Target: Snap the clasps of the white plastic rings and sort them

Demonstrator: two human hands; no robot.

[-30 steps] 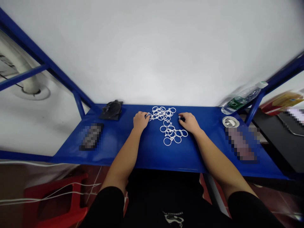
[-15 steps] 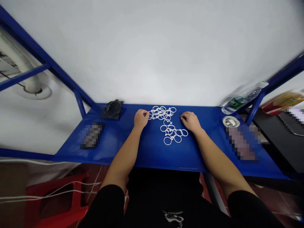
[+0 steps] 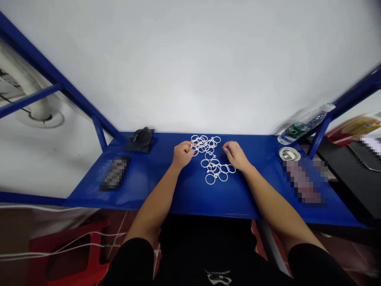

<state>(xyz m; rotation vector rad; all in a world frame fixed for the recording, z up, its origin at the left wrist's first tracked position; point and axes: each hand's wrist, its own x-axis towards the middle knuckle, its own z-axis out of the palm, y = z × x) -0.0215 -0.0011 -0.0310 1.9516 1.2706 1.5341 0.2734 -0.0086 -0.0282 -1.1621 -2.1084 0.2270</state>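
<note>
White rings with small knobs, like looped cable ties [image 3: 210, 179], lie in a linked-looking cluster on the blue table [image 3: 190, 198]. They spread from a dense bunch near the wall to a second bunch closer to my body. At the left edge of the far bunch, my left hand [image 3: 182, 155] is closed, its thumb and forefinger pinching one white cable-tie ring [image 3: 195, 153]. On the other side of the cluster, my right hand [image 3: 235, 155] hovers low over the table with loosely curled fingers, thumb apart, and nothing seen in it.
A black plastic bag [image 3: 139, 140] and a blurred-out dark object [image 3: 115, 173] lie on the left. To the right are a water bottle [image 3: 303, 125], a white roll [image 3: 289, 154] and another blurred object [image 3: 303, 182]. Blue frame posts rise at both sides; a wall stands behind.
My left hand has moved right and toward my body, its fingers now over the bunch's left edge, shifting a ring there. My right hand has drifted slightly left.
</note>
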